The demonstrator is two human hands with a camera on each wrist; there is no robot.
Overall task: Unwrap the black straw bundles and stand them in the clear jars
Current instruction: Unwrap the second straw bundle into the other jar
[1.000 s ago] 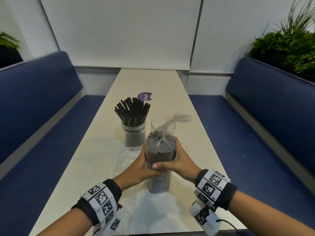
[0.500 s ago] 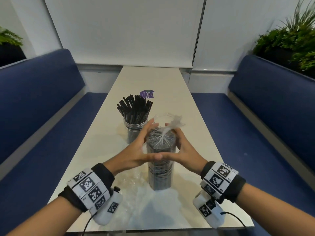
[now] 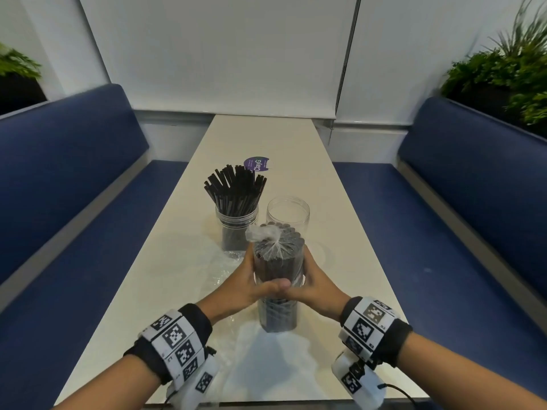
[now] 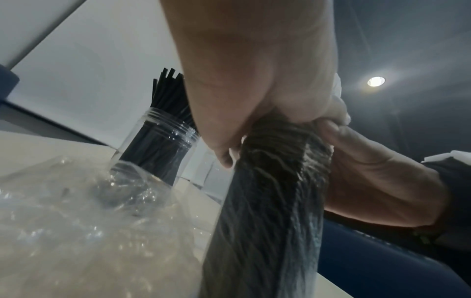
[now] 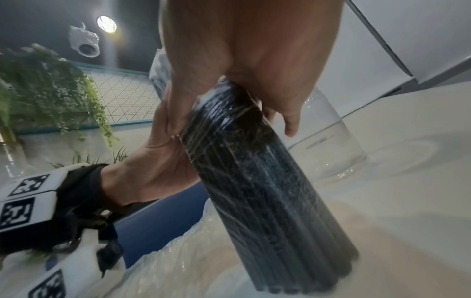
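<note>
Booth desk (image 3: 183, 261) between blue benches. Wrapped straw bundle (image 3: 278, 279) upright at near edge, clamped mid-height by left hand (image 3: 242, 287) and right hand (image 3: 318, 287), likely to steady for unwrapping. Beyond: filled jar (image 3: 235, 229), empty jar (image 3: 288, 213) awaiting straws. Discarded wrap (image 3: 225, 269) alongside.

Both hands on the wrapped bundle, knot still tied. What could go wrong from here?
1. The bundle stands on its end on the table, held between the left hand and right hand. Once the wrap opens, the loose straws may fan out and spill.
2. The empty jar and the filled jar stand just behind it; a hard tug at the knot might knock either over.
3. The loose wrap beside the bundle may snag a hand.
</note>
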